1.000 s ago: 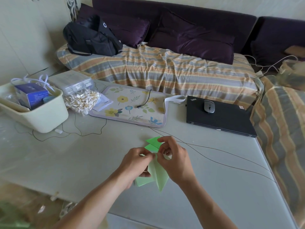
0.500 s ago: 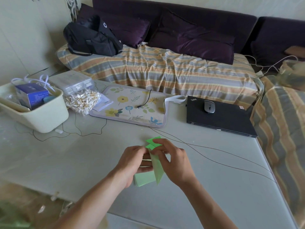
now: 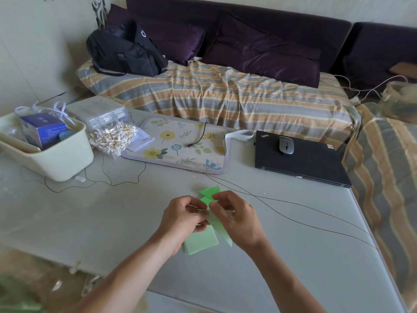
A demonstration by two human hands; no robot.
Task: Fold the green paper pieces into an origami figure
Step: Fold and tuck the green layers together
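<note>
pinching folded light-green paper strip (image 3: 218,227) between left hand (image 3: 184,219) and right hand (image 3: 237,219), long axis pointing away, above counter (image 3: 293,256).

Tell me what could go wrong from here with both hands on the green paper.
1. The left hand and right hand pinch the green paper pieces at one small spot; a shifting grip could let the pieces slide apart.
2. The thin wires run just beyond the paper, so a finger or paper tip might snag them.
3. The hands cover the joint, so a crooked fold could go unnoticed.
</note>
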